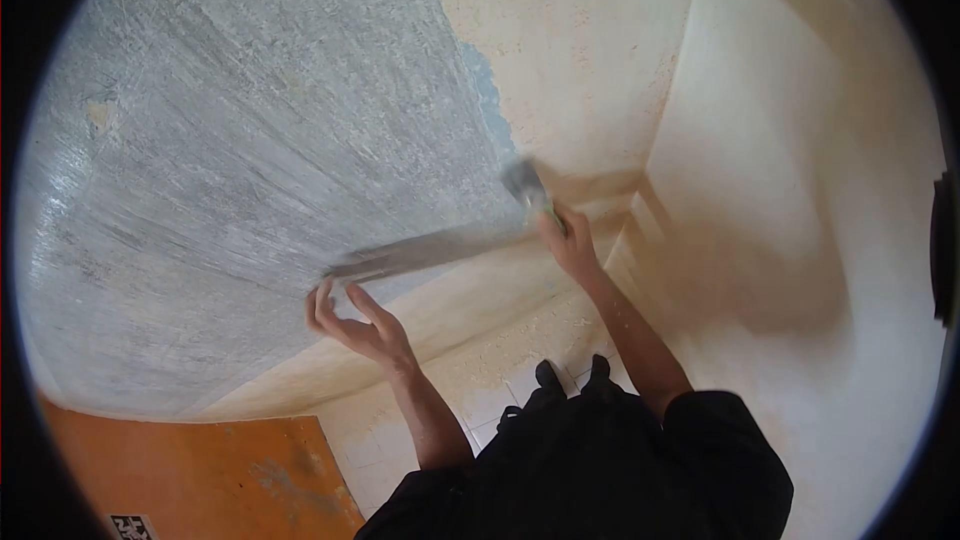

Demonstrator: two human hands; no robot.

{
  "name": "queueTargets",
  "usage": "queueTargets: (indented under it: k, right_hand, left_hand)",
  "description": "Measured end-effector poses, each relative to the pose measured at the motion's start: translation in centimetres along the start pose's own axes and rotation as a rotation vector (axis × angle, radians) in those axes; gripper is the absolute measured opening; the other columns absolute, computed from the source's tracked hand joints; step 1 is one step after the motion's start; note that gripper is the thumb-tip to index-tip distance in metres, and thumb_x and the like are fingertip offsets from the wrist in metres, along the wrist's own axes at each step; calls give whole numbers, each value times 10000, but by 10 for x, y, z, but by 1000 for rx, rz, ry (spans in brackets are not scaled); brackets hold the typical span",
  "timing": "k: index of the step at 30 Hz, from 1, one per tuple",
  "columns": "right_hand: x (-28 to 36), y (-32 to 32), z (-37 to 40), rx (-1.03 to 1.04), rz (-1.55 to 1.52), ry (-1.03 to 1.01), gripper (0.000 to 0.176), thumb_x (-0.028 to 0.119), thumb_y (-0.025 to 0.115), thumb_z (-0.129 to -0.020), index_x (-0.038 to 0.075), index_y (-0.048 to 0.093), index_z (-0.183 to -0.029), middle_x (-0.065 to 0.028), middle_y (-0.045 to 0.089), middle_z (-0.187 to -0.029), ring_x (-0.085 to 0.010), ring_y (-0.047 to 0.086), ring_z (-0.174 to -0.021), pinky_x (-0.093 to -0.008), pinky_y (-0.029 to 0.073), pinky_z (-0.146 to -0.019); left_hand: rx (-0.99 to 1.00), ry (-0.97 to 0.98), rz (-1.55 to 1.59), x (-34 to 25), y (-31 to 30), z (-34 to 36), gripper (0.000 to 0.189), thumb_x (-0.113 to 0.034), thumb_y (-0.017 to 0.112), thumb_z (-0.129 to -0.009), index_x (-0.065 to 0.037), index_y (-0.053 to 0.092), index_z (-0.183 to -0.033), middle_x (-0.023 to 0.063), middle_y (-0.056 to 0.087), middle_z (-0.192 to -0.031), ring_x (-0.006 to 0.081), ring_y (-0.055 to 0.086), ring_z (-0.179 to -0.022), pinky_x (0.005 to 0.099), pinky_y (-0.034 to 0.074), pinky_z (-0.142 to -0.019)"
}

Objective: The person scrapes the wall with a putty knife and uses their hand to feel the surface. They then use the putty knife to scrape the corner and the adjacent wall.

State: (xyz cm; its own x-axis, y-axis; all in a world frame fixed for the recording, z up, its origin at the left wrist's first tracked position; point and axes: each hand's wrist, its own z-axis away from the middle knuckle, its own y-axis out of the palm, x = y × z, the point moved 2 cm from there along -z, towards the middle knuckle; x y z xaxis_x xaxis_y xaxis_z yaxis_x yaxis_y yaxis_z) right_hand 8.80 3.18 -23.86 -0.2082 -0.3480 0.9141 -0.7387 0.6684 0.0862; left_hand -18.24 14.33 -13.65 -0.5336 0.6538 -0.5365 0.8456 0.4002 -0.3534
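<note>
My right hand [570, 242] is wrapped round the greenish handle of a scraper [523, 183]. The scraper's wide grey blade, slightly blurred, is at the wall, close to the ragged border between the grey-blue scraped area [300, 120] and the cream coating [570, 50]. Lower left, my left hand [362, 325] is raised near the wall with its fingers apart and curved, holding nothing. Whether its fingertips touch the wall I cannot tell.
Flakes lie on the pale tiled floor [480, 405] around my dark shoes [548, 375]. An orange panel [200, 470] stands at the lower left. A cream side wall [770, 190] meets the scraped wall at a corner on the right.
</note>
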Motion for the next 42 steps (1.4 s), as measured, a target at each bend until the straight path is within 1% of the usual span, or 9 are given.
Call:
queueTargets:
  k: [1,2,6,9,17,24,28,33,42]
  right_hand:
    - [-36,-4,21,-20,9,21,341,259,622,-965,4,525,-761,25,386,-623,-45,362,-614,-271,301,-518]
    - [-67,-5,43,-43,14,47,342,254,623,-966,4,516,-759,27,380,-615,-45,357,-602,-271,297,-510]
    - [-115,-5,86,-97,15,185,360,268,625,-969,8,496,-755,28,368,-592,-43,348,-573,-267,287,-485]
    - [-128,-4,95,-129,-22,204,373,278,620,-973,19,481,-744,27,365,-572,-40,341,-549,-262,281,-467]
    - [-140,-3,99,-90,46,193,295,253,586,-984,37,553,-786,45,445,-583,-34,409,-529,-247,318,-469]
    - [-42,10,32,-24,13,64,388,290,655,-946,13,513,-714,-5,370,-565,-56,336,-567,-273,294,-478]
    - [-74,6,58,-40,17,20,392,294,643,-955,10,516,-716,8,391,-568,-49,352,-576,-268,304,-487]
    - [-122,-3,94,27,-179,350,376,305,621,-971,27,528,-735,35,435,-563,-43,397,-548,-256,320,-482]
    - [-99,3,80,54,-141,330,359,292,615,-966,24,545,-737,30,467,-564,-48,400,-531,-260,332,-482]
  left_hand:
    - [-185,148,-84,-5,1,0,346,-172,522,-990,-3,442,-1282,185,336,-1404,305,377,-1303,494,326,-1059]
    - [-120,275,-40,2,7,0,493,-157,485,-995,30,311,-1417,254,175,-1524,382,164,-1458,559,201,-1152]
    - [-13,276,-93,9,48,-1,640,-187,411,-1020,33,105,-1538,266,-29,-1604,405,-63,-1498,616,50,-1169]
    - [-112,410,-294,27,65,0,596,-206,358,-1032,41,150,-1532,250,-37,-1612,397,-88,-1498,605,6,-1174]
    - [-304,444,-327,32,82,-5,566,-265,282,-1035,42,256,-1510,230,76,-1618,362,13,-1512,547,21,-1197]
    - [-338,473,-331,35,83,-3,559,-259,298,-1029,49,289,-1496,230,116,-1612,358,52,-1511,535,61,-1203]
    - [-382,506,-327,39,84,-4,546,-248,302,-1026,62,326,-1475,231,137,-1607,356,79,-1508,527,79,-1209]
    - [-383,498,-344,36,83,-3,546,-244,304,-1023,70,332,-1469,236,157,-1601,354,85,-1508,523,82,-1212]
    - [-387,508,-312,35,84,-5,547,-248,305,-1022,63,332,-1471,228,166,-1601,337,98,-1509,520,96,-1211]
